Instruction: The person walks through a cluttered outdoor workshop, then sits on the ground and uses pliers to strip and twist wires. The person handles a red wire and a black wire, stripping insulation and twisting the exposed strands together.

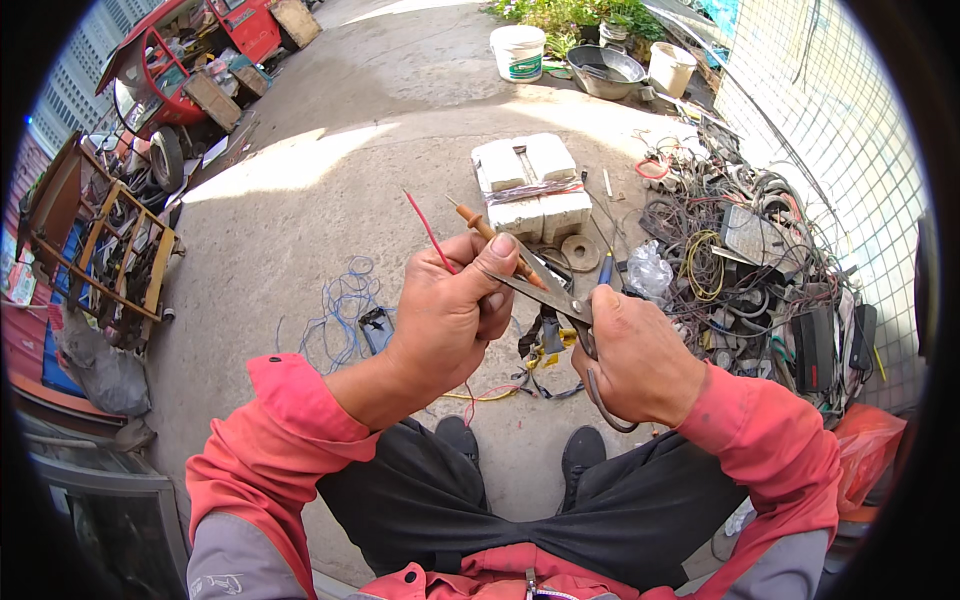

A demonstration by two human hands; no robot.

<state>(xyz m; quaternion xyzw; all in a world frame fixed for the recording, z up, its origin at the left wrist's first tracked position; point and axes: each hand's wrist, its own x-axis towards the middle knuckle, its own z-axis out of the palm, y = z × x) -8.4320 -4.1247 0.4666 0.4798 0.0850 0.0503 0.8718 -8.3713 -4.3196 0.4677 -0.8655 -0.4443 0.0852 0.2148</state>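
My left hand [440, 305] is closed, thumb pressed on fingers, around an orange-brown probe-like stick [477, 222] with a thin metal tip. A red wire [430, 230] also rises out of this grip. My right hand [635, 355] is closed on dark metal scissors [567, 303], whose blades reach across to the left fingertips and the orange stick. One looped handle shows below the right hand. A slim blue object with a dark point [606, 268] sticks up by the right thumb; its lower part is hidden. Whether the blades touch the red wire I cannot tell.
White foam blocks [530, 185] stand ahead, near a round tan ring [580, 252]. Tangled cables and scrap [745, 260] heap up at the right. Blue wire [340, 315] lies on the ground at left. Farther off are buckets [517, 52] and a red vehicle [200, 50].
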